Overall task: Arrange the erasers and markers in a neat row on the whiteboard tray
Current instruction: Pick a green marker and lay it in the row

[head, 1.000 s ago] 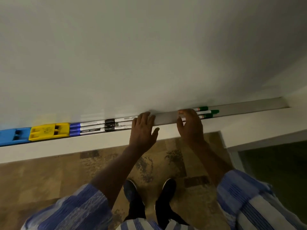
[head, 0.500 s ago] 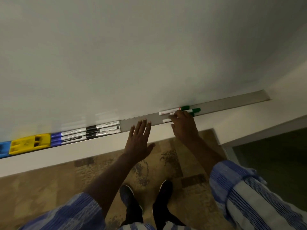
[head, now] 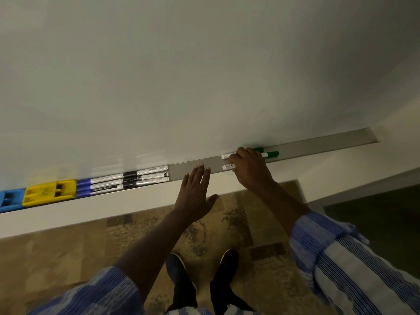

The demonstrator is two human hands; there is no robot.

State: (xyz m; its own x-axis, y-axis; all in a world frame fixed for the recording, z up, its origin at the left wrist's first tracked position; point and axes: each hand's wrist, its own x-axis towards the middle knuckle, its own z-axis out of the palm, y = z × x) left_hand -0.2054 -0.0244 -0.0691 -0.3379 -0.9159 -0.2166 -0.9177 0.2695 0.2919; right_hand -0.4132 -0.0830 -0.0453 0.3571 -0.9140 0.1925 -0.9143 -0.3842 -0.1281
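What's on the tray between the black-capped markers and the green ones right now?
In the head view, only bare tray; the left hand hovers open at its front edge. The black-capped markers end left of it; the right hand covers the green markers.

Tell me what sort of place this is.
Probably a classroom or meeting room: a large whiteboard on the wall, its metal tray holding markers and block erasers, over a patterned carpet.

We can make out very little lettering. On the blue-capped markers point(head: 100, 185) lying just right of the yellow eraser point(head: 50, 192), the front barrel bears a word that looks like "camlin". The black-capped markers point(head: 147, 177) next along carry print too blurred for us to read.
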